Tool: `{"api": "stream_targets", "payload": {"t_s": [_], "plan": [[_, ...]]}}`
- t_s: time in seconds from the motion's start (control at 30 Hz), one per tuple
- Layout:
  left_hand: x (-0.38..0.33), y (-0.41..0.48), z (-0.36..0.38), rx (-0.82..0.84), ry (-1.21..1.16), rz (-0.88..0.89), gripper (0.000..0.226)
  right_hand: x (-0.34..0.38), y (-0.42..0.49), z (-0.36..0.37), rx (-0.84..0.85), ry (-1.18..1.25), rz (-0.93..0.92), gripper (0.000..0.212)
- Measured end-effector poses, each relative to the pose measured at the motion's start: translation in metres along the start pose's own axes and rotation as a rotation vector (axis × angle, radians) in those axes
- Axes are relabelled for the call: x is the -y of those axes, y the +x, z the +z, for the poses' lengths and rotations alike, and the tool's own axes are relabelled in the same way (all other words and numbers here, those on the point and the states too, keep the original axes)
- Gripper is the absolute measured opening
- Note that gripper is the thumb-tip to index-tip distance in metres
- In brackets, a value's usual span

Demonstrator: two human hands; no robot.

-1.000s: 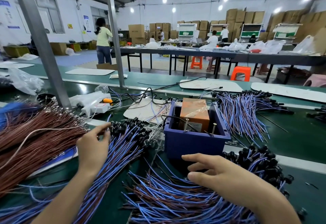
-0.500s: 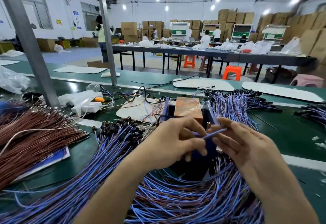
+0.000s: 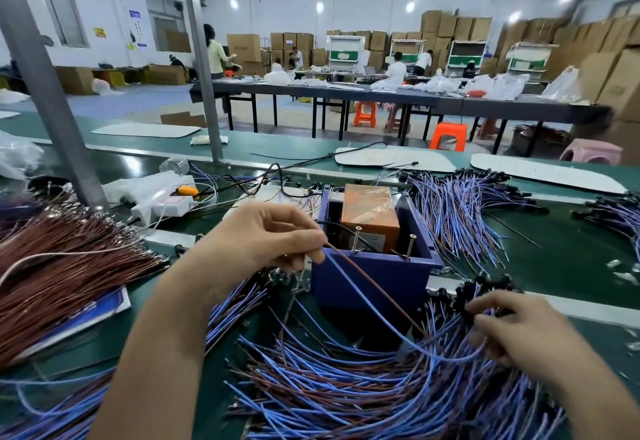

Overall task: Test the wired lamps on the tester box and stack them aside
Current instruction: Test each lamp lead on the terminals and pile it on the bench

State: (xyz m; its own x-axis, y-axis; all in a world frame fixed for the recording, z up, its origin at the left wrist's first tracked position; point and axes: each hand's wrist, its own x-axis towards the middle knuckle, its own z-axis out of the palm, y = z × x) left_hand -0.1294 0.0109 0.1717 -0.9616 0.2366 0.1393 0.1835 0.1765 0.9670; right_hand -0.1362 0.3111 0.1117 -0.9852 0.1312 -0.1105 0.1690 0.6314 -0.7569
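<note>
Two hands that were together half a second ago have drawn apart, stretching one wired lamp [image 3: 363, 296] across the front of the purple tester box [image 3: 374, 277]. The left hand [image 3: 273, 239] pinches its blue and brown wire ends just beside the box's two upright screws [image 3: 357, 239]. The right hand [image 3: 512, 332] curls around the far end, low in the pile [image 3: 346, 387]. Testing looks about to begin; the ends have not yet touched the screws.
</note>
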Motion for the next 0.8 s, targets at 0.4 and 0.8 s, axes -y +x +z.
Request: {"api": "stream_targets", "payload": {"t_s": [0.4, 0.8], "plan": [[0.011, 0.018, 0.048, 0.070, -0.160, -0.099, 0.007, 0.040, -0.021, 0.008, 0.327, 0.362, -0.192, 0.021], [0.021, 0.027, 0.069, 0.003, -0.263, -0.138, 0.014, 0.055, -0.026, 0.020, 0.364, 0.492, -0.291, 0.025]]}}
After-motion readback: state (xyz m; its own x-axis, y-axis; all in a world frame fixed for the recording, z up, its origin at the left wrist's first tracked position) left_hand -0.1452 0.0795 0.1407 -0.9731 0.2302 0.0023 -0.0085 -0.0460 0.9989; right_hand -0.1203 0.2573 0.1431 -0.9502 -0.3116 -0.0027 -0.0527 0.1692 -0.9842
